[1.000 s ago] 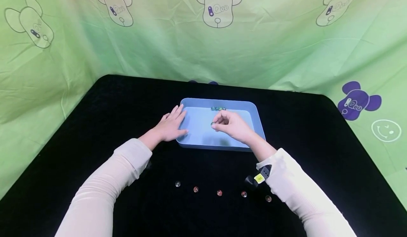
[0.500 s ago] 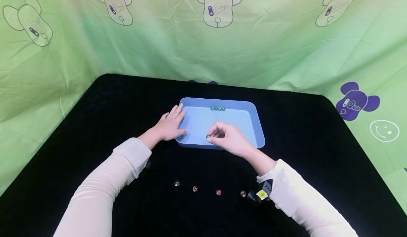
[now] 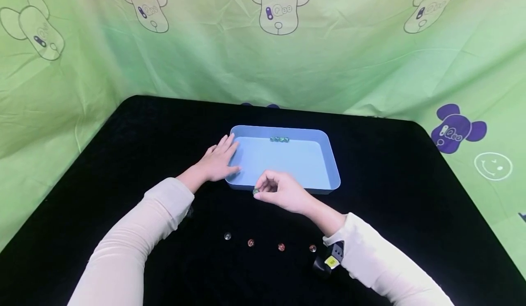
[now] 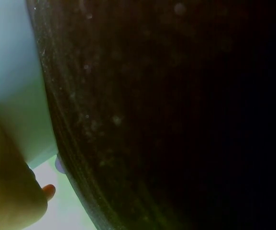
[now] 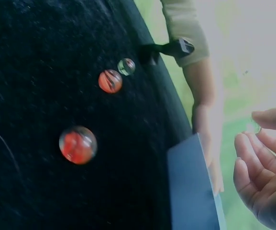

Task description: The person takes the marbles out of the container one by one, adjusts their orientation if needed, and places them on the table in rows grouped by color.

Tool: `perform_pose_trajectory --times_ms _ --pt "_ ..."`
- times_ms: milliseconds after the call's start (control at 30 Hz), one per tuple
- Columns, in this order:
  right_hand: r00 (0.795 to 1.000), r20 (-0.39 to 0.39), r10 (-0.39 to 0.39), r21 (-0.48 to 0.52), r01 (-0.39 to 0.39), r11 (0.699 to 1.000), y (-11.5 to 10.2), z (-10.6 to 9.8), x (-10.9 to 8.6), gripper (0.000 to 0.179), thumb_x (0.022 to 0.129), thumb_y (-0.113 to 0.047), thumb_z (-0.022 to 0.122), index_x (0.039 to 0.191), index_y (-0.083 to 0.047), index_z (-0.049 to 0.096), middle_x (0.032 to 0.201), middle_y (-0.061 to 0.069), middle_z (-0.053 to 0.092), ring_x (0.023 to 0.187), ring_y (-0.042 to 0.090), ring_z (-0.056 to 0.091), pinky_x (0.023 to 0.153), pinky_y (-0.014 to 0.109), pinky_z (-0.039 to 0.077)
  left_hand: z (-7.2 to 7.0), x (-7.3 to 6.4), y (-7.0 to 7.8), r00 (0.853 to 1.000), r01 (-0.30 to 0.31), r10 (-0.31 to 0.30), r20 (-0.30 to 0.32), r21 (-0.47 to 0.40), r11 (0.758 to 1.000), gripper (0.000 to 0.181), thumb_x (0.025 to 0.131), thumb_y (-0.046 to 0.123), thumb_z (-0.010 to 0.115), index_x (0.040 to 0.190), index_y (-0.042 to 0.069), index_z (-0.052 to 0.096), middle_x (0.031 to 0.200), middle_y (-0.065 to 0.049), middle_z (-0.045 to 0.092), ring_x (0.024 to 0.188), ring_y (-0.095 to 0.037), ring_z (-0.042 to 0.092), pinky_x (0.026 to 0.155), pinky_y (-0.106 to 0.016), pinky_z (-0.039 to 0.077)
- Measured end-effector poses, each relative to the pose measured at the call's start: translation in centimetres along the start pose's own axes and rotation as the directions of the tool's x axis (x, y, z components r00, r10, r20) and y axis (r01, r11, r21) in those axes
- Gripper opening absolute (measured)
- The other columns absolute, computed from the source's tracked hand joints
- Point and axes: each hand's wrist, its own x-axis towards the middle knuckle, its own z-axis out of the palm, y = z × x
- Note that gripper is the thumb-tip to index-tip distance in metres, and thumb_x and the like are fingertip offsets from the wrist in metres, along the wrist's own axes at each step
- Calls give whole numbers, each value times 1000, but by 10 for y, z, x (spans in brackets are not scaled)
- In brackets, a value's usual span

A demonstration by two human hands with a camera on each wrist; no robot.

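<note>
My right hand (image 3: 281, 192) pinches a small green glass marble (image 3: 255, 191) between thumb and fingertips, over the near edge of a blue tray (image 3: 287, 160). In the right wrist view that marble (image 5: 253, 125) is pale and partly washed out. My left hand (image 3: 215, 162) lies with spread fingers over the tray's left rim. A short row of green marbles (image 3: 279, 139) lines the tray's far wall. In front of the tray, a spaced row on the black cloth has a clear marble (image 3: 228, 236) and red-streaked ones, such as a red marble (image 3: 281, 247).
A wrist camera (image 3: 328, 260) on my right arm hangs low beside the rightmost visible marble (image 3: 312, 248). The black-covered table (image 3: 164, 123) extends around the tray, with a green printed curtain (image 3: 205, 59) behind. Mostly dark cloth (image 4: 152, 120) fills the left wrist view.
My right hand has moved from above the tray's middle towards me and slightly left, carrying the green marble. The left hand stays at the rim. The rightmost marble on the cloth is now hidden.
</note>
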Motion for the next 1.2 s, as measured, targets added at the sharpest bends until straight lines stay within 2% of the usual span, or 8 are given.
perform_pose_trajectory --times_ms 467,867,1133,1200 --pt "995 99 8 22 -11 1000 3 21 1 9 78 -7 62 83 -4 56 77 1 59 71 10 56 66 26 45 -2 0 -1 1000 -6 6 -1 -2 1000 75 85 47 43 139 8 10 143 -6 -10 128 -20 -11 99 -46 8" --pt "992 125 19 -16 -17 1000 11 33 5 9 76 -6 64 80 -5 56 75 -1 60 69 6 55 65 23 45 -2 -2 0 1000 -5 5 -8 -4 1000 74 85 46 44 139 8 11 143 -6 -9 129 -22 -9 99 -46 9" --pt "987 158 -6 2 5 1000 17 43 3 8 76 -7 63 79 -4 56 74 -2 60 69 5 56 64 21 45 0 -2 0 1000 -17 16 -21 -5 1000 74 85 45 44 139 7 12 144 -7 -7 129 -23 -7 98 -46 10" --pt "985 166 -42 -4 43 999 17 44 2 8 76 -9 62 78 -5 55 73 -4 60 68 3 56 63 20 45 0 -2 0 1000 -16 16 -16 -5 1000 74 85 46 44 139 7 11 143 -7 -8 129 -23 -7 98 -46 9"
